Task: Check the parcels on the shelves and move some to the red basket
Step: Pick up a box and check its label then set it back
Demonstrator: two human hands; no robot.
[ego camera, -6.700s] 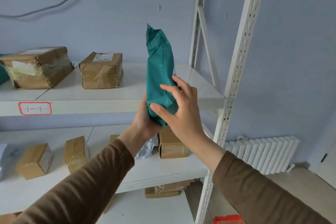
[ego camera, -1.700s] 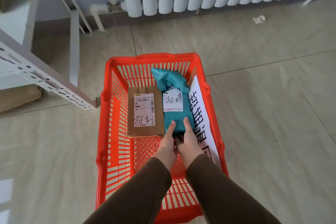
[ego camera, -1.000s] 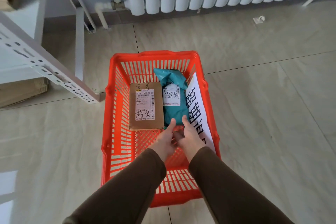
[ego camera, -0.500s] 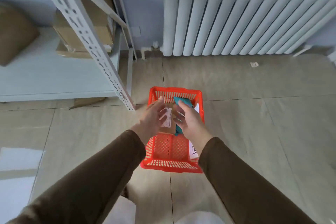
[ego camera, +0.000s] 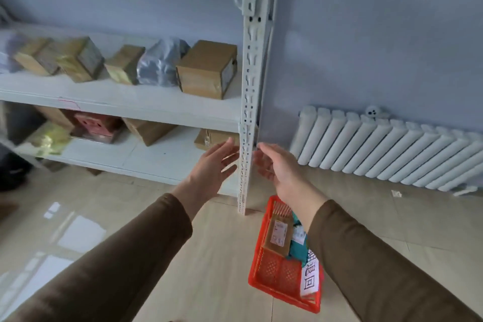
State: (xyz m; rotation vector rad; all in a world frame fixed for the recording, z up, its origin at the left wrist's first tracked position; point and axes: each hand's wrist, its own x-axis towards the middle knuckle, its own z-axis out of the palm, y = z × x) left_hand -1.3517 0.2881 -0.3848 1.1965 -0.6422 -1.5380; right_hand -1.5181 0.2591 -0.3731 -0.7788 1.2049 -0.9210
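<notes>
Head view shows both hands up in front of the shelf post point(ego camera: 247, 102), fingers spread wide, holding nothing. Left hand point(ego camera: 213, 165) is on one side of the post and right hand point(ego camera: 278, 167) on the other, palms facing each other. Red basket point(ego camera: 264, 269) sits on the floor below the right arm, well apart from the fingers. It holds two parcels side by side, one brown box point(ego camera: 278, 234) and one teal bag point(ego camera: 298, 248), plus a white paper sign point(ego camera: 309, 278). Middle shelf point(ego camera: 117, 98) holds about six parcels, blurry at the left.
</notes>
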